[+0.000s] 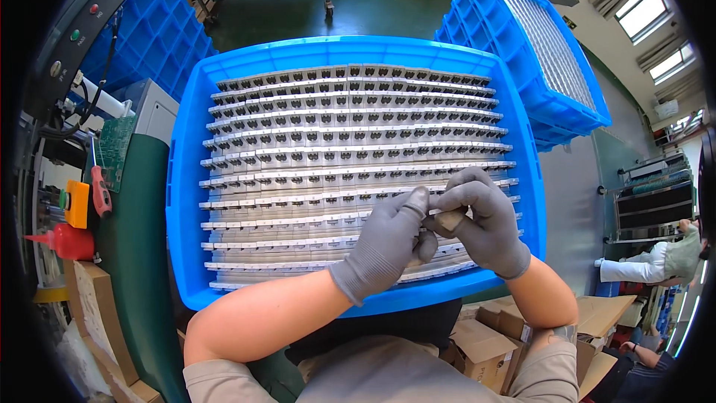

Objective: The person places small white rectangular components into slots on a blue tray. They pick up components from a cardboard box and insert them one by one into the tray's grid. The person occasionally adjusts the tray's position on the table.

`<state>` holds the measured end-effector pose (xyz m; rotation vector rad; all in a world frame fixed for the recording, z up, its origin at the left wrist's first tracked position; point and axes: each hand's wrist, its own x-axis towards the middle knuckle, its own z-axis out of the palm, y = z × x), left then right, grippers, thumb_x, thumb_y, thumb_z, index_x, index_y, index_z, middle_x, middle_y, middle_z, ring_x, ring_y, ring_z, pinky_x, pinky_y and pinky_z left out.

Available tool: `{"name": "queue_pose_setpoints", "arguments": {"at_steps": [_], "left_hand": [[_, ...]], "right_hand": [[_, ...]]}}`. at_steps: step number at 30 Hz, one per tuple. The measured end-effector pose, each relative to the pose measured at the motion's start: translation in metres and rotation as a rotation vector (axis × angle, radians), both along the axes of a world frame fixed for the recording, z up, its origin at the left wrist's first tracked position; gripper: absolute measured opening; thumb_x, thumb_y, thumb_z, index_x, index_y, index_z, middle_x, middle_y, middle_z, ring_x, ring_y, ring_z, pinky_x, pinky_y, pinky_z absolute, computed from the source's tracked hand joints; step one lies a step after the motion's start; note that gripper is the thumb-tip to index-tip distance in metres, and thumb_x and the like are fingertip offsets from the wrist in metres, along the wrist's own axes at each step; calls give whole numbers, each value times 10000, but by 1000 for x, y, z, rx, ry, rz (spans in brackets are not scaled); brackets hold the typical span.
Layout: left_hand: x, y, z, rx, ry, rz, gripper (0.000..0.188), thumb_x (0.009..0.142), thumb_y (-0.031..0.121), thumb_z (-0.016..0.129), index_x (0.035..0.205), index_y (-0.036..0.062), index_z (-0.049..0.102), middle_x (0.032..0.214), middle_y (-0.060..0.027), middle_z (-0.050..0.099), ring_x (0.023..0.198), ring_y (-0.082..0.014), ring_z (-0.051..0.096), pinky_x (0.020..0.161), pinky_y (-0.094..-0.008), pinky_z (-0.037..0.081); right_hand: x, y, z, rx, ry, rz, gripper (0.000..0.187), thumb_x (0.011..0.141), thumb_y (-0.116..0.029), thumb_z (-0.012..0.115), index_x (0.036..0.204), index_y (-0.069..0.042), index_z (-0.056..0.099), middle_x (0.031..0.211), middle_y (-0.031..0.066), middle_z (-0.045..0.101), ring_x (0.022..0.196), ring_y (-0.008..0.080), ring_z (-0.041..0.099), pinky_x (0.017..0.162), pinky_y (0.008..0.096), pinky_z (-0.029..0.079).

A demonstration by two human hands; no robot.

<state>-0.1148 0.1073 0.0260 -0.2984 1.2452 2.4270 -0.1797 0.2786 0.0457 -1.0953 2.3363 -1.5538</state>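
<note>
My left hand [388, 237] and my right hand [486, 227], both in grey knitted gloves, meet over the right front part of a large blue plastic crate [185, 179]. Their fingertips are pinched together and touch each other. Whatever they grip, perhaps something small or the glove fabric itself, is hidden between the fingers; the right glove's tip looks brownish. Under the hands, the crate holds rows of white box-shaped modules [328, 157] with black parts along their tops. In the nearer rows, those black parts hardly show.
Left stands a green-topped bench [145, 231] with a red-handled screwdriver [101, 192], a red bottle [68, 242] and an orange button box [76, 204]. More blue crates [514, 60] are stacked at the far right. Cardboard boxes [481, 347] lie near my right elbow. Other people are at the right.
</note>
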Motion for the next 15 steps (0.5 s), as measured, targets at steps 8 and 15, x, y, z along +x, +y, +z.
{"name": "queue_pose_setpoints", "arguments": {"at_steps": [8,15], "left_hand": [[0,5,-8,-113,78,14,425,1096,404,393,1043,36,601,722,-37,563,544,-88,472,479,-234,369],[-1,-3,-3,-110,-23,114,402,1088,398,429,1074,37,606,774,-53,616,564,-92,500,496,-225,406]], "right_hand": [[-3,-2,7,-23,135,30,169,858,39,705,995,-44,651,940,86,640,815,175,649,716,300,531],[-43,40,13,77,-209,-226,22,941,10,626,952,-5,638,934,67,686,807,136,671,707,291,531]]}}
